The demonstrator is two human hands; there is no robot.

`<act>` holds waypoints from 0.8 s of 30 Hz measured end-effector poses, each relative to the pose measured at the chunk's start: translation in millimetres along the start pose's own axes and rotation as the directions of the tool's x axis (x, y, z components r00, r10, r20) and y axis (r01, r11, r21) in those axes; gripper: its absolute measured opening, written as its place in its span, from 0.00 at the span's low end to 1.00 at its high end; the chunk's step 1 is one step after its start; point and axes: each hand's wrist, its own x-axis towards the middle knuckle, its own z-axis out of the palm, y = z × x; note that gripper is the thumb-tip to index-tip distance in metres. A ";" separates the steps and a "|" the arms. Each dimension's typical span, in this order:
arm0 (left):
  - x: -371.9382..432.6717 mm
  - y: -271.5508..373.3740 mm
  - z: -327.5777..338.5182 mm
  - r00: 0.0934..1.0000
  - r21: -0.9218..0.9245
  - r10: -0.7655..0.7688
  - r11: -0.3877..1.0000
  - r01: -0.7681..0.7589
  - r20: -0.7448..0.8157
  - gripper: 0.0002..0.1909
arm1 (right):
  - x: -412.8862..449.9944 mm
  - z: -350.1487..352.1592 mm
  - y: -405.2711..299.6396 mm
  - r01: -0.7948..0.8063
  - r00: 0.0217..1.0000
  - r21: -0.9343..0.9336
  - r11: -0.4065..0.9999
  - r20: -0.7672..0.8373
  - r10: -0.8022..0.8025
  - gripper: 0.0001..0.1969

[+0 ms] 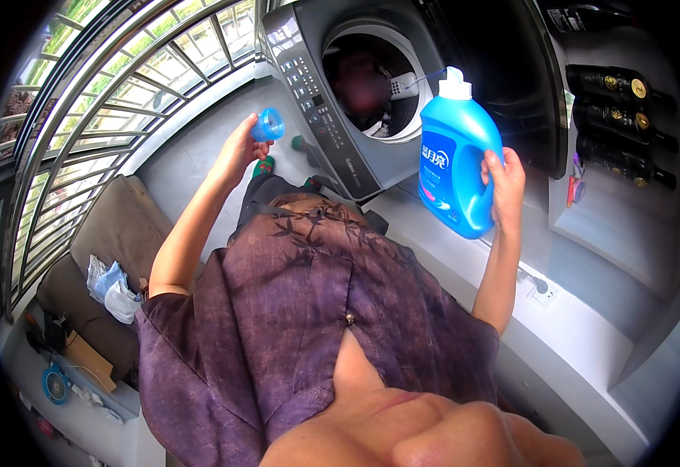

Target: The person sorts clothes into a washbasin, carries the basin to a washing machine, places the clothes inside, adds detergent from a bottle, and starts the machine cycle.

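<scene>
My left hand (245,146) holds a translucent blue plastic cap (268,124) by its side, with the fingers curled near its rim. On the right, my right hand (504,184) grips the handle of a blue laundry detergent bottle (453,163), held upright, its white spout (455,86) showing at the top. The bottle hangs beside a top-loading washing machine (340,149). Its round drum opening is uncovered and holds dark and reddish laundry (363,87). A white perforated part (403,86) shows at the drum's inner side. How much the cap holds, I cannot tell.
A dark raised lid (503,76) stands behind the machine. Several dark bottles (614,119) lie on a shelf at right, above a wall socket with a plug (541,286). Window bars (124,76) curve along the left, near a brown cushioned seat (118,225) with folded cloths (112,286) and a small blue fan (55,384).
</scene>
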 end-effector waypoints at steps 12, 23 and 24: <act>4.7 -6.4 13.2 1.000 -0.006 -0.006 1.000 0.006 0.021 0.26 | 24.8 11.8 -11.9 -0.011 0.999 -0.013 1.000 0.045 0.011 0.13; -0.2 1.8 23.8 0.997 0.054 0.013 0.998 -0.017 0.079 0.21 | -1.9 3.5 -1.5 -0.007 0.993 0.264 0.965 -0.115 0.038 0.10; -1.9 5.0 28.2 0.997 0.058 0.012 0.998 -0.017 0.078 0.21 | -8.6 2.5 1.7 0.015 0.985 0.331 0.944 -0.165 0.042 0.10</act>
